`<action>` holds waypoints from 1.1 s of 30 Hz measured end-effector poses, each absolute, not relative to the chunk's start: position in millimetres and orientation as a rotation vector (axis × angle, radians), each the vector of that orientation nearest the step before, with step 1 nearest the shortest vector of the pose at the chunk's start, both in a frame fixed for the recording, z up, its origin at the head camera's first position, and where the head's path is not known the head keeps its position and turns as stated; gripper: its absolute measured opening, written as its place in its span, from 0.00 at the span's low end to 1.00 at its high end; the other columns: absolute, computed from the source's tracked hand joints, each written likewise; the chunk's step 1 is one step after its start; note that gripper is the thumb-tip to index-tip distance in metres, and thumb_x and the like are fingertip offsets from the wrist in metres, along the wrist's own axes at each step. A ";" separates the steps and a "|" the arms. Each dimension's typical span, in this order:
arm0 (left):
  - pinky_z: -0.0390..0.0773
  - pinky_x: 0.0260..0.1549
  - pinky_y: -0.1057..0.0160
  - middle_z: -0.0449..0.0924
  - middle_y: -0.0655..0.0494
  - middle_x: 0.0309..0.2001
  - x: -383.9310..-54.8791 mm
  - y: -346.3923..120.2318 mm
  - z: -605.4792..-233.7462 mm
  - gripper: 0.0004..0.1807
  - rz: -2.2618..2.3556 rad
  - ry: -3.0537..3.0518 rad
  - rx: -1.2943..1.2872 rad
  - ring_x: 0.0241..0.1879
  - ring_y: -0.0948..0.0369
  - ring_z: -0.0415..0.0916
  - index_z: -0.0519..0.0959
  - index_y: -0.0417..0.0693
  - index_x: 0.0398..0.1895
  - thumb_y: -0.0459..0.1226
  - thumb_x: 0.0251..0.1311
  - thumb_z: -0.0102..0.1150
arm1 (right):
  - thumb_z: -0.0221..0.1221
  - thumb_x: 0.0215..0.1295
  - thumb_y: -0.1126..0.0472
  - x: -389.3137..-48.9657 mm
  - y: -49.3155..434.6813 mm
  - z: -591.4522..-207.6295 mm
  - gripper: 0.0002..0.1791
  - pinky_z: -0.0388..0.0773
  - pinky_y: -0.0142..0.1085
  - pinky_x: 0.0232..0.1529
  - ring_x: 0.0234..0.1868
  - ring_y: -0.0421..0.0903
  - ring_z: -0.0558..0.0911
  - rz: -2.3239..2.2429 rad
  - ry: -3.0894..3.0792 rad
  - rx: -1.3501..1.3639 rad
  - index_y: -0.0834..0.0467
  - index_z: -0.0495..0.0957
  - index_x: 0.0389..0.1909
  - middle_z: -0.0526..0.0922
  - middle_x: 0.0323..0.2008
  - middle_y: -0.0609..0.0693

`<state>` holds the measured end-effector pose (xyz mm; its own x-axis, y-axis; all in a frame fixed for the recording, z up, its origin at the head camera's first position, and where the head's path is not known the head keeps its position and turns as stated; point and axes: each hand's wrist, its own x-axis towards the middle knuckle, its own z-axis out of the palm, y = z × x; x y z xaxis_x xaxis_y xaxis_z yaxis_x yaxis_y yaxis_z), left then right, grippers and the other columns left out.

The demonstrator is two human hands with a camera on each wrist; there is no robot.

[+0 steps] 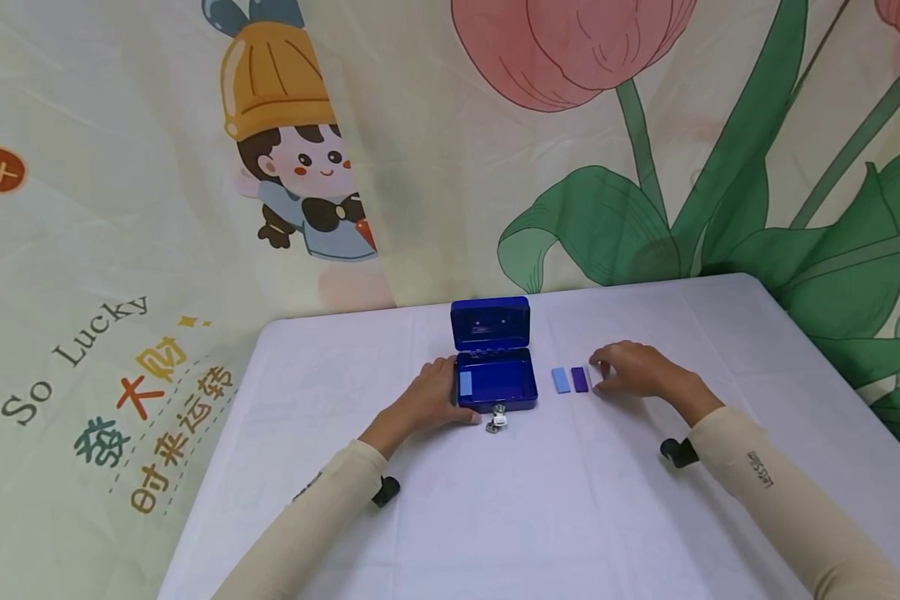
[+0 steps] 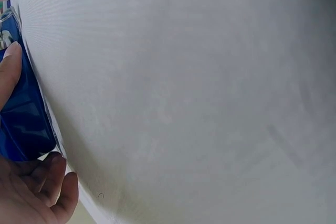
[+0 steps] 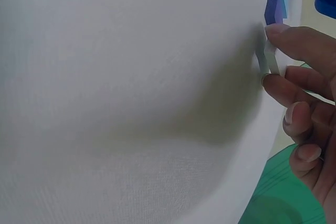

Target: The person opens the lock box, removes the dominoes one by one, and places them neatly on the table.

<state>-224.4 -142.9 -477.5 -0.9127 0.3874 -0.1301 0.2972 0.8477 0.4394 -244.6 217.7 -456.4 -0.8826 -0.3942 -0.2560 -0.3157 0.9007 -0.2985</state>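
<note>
A small blue metal box (image 1: 498,381) stands on the table with its lid (image 1: 490,323) raised. Inside it, at the left, lies a light blue tile (image 1: 466,383). My left hand (image 1: 433,393) grips the box's left side, thumb at the front and fingers along the side. To the right of the box lie another light blue tile (image 1: 561,381) and a purple tile (image 1: 579,380). Beside these, my right hand (image 1: 637,371) pinches a whitish tile (image 3: 271,60) between thumb and index finger, close over the cloth; the other fingers are curled.
A padlock (image 1: 499,412) with small keys (image 1: 492,426) hangs at the box's front. White cloth (image 1: 495,517) covers the table, whose back edge meets a printed curtain (image 1: 420,167) with flowers and a cartoon figure.
</note>
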 end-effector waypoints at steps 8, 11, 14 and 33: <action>0.65 0.69 0.46 0.65 0.42 0.71 -224.8 -142.9 -477.2 0.64 0.604 2.823 0.541 0.66 0.47 0.64 0.52 0.44 0.79 0.59 0.44 0.78 | 0.73 0.58 0.54 -242.3 218.2 -455.2 0.29 0.77 0.52 0.58 0.52 0.53 0.81 -0.365 2.745 -0.503 0.60 0.79 0.59 0.86 0.41 0.48; 0.65 0.69 0.46 0.65 0.42 0.71 -224.5 -143.1 -477.6 0.64 0.608 2.823 0.544 0.66 0.47 0.64 0.53 0.43 0.78 0.59 0.44 0.78 | 0.73 0.57 0.54 -242.0 218.5 -455.4 0.29 0.77 0.53 0.57 0.51 0.53 0.81 -0.356 2.745 -0.508 0.60 0.79 0.59 0.86 0.41 0.48; 0.65 0.69 0.46 0.65 0.42 0.71 -224.3 -143.2 -477.8 0.64 0.609 2.816 0.535 0.66 0.47 0.63 0.52 0.42 0.78 0.59 0.44 0.78 | 0.73 0.58 0.53 -242.2 219.4 -456.7 0.29 0.78 0.53 0.57 0.49 0.52 0.81 -0.348 2.749 -0.510 0.60 0.80 0.58 0.86 0.41 0.48; 0.65 0.69 0.47 0.64 0.42 0.71 -223.4 -142.5 -476.9 0.64 0.605 2.814 0.545 0.66 0.47 0.63 0.52 0.43 0.79 0.59 0.45 0.77 | 0.72 0.58 0.53 -246.1 223.3 -460.3 0.28 0.78 0.51 0.56 0.48 0.50 0.81 -0.345 2.740 -0.537 0.60 0.80 0.58 0.86 0.39 0.47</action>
<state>-223.4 -142.5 -476.9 -0.9092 0.3967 -0.1264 0.3098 0.8474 0.4313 -246.1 223.3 -460.3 -0.8755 -0.4015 -0.2687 -0.3224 0.8998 -0.2940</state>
